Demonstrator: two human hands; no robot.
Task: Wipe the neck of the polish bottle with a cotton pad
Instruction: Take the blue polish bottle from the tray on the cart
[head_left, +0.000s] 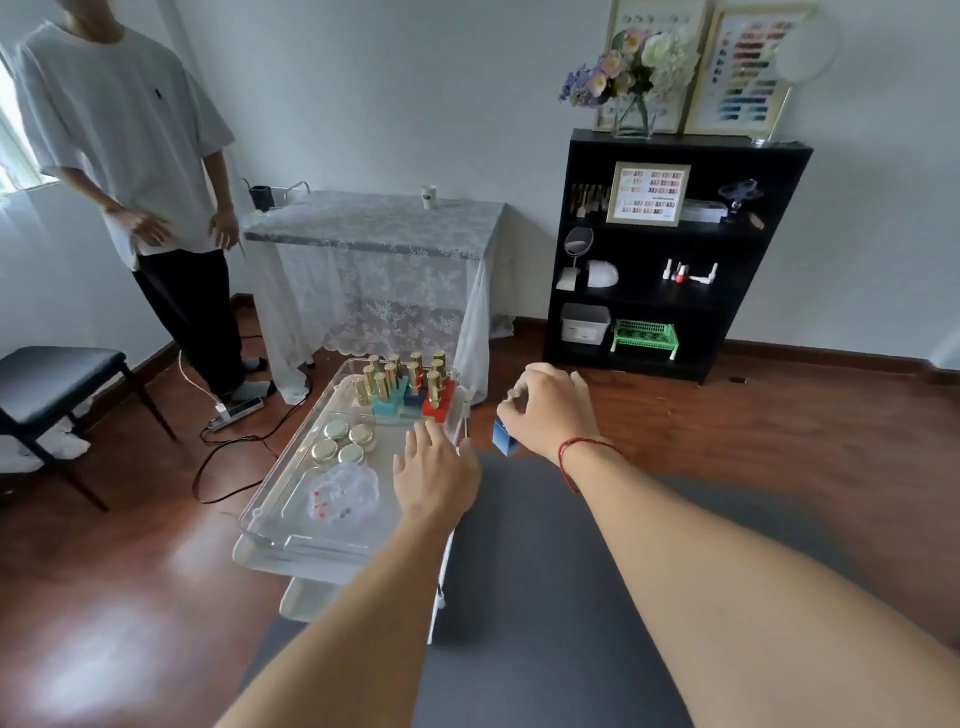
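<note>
My right hand (550, 410) holds a blue square polish bottle (504, 439) with a gold cap in the air, just right of the clear tray (291, 493). Its fingers wrap the cap and upper body, so the neck is hidden. My left hand (434, 470) hovers palm down over the tray's right edge, fingers apart, holding nothing. In the tray's far end stand several gold-capped polish bottles (410, 387) in teal, blue and red. No cotton pad is visible.
The tray also holds several gold-lidded jars (340, 441) and a clear dish of beads (340, 491). A grey mat (545, 571) lies under my arms. A person stands at far left beside a lace-covered table (374, 244). A black shelf (675, 254) stands at right, a chair (57, 384) at left.
</note>
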